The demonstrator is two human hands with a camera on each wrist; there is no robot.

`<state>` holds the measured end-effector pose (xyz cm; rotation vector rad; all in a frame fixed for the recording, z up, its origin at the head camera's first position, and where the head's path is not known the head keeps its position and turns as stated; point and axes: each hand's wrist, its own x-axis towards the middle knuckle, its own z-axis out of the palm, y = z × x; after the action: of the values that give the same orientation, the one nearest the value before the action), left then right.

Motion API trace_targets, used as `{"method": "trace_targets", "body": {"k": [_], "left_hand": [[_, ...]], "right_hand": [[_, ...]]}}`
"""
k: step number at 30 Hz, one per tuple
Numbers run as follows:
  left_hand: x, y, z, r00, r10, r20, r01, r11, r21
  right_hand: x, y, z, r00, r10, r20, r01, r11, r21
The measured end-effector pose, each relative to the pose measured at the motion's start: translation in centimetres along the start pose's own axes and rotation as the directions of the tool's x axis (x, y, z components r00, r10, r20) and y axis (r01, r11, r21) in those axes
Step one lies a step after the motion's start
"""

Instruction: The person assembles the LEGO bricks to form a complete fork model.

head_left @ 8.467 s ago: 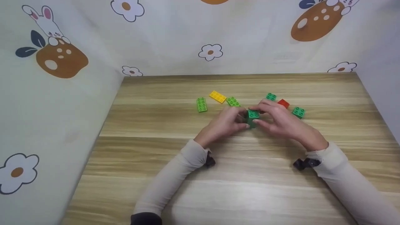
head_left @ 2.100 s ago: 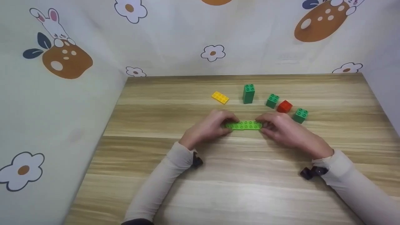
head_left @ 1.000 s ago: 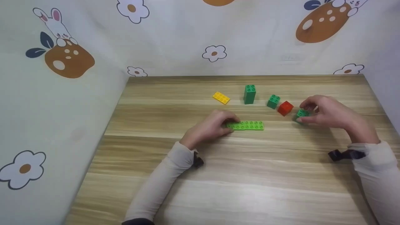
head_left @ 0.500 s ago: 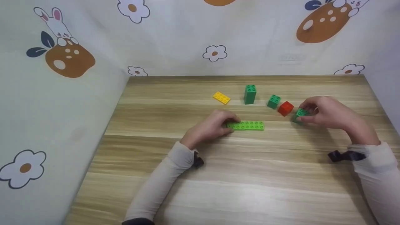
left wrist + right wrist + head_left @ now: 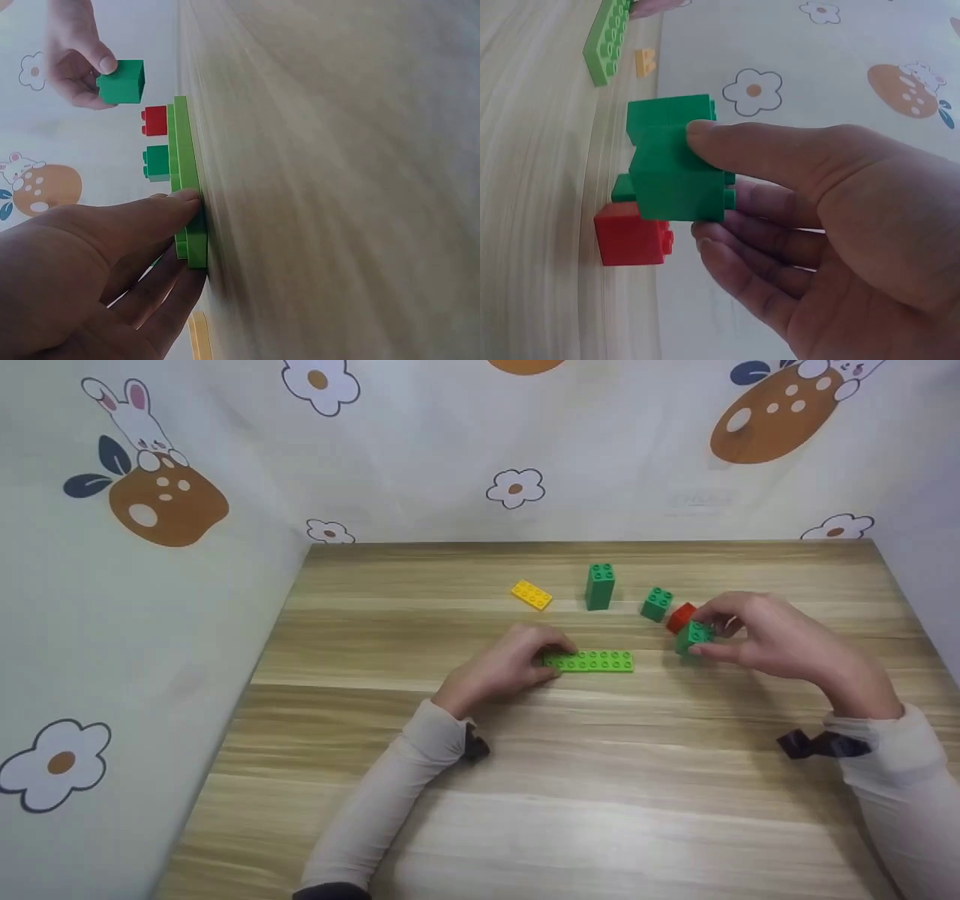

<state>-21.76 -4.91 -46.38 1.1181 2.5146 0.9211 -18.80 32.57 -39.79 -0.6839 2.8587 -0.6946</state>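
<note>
My left hand [image 5: 510,664] pinches the left end of a long strip of light green building bricks [image 5: 600,661] lying flat on the table; the thumb and fingers straddle its sides in the left wrist view. Between thumb and fingers, my right hand [image 5: 780,637] holds a square dark green brick [image 5: 691,639], studs up. In the left wrist view that brick hangs clear of the table. A red brick [image 5: 630,236] stands just behind it, partly covered in the head view. Farther back is another square green brick [image 5: 657,604].
A tall green brick stack [image 5: 599,587] stands upright beyond the strip. Left of it lies a flat yellow brick [image 5: 532,595]. The wooden table [image 5: 450,810] meets a patterned wall covering [image 5: 420,450] along its back edge.
My right hand let go of the light green strip, took hold of the rightmost green brick, and has carried it left in front of the red one. My left hand stayed on the strip.
</note>
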Motion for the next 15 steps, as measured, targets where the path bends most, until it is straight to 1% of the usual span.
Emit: {"method": "trace_targets", "body": {"k": [2,8,12,15], "left_hand": [[0.0,0.1,0.0,1.0,-0.003,-0.002,0.003,1.0,-0.001],[0.1,0.1,0.0,1.0,-0.006,0.0,0.006,1.0,-0.007],[0.0,0.0,0.0,1.0,-0.004,0.002,0.004,1.0,0.001],[0.0,0.0,0.0,1.0,-0.003,0.004,0.003,1.0,0.003]], "right_hand": [[0.0,-0.3,0.2,0.999,-0.034,-0.022,0.034,0.999,0.011],[0.8,-0.9,1.5,0.995,-0.081,-0.053,0.084,0.995,0.049],[1.3,-1.4,2.3,0.995,-0.081,-0.051,0.085,0.994,0.069],[1.6,-1.9,2.8,0.996,-0.08,-0.049,0.085,0.991,0.102]]}}
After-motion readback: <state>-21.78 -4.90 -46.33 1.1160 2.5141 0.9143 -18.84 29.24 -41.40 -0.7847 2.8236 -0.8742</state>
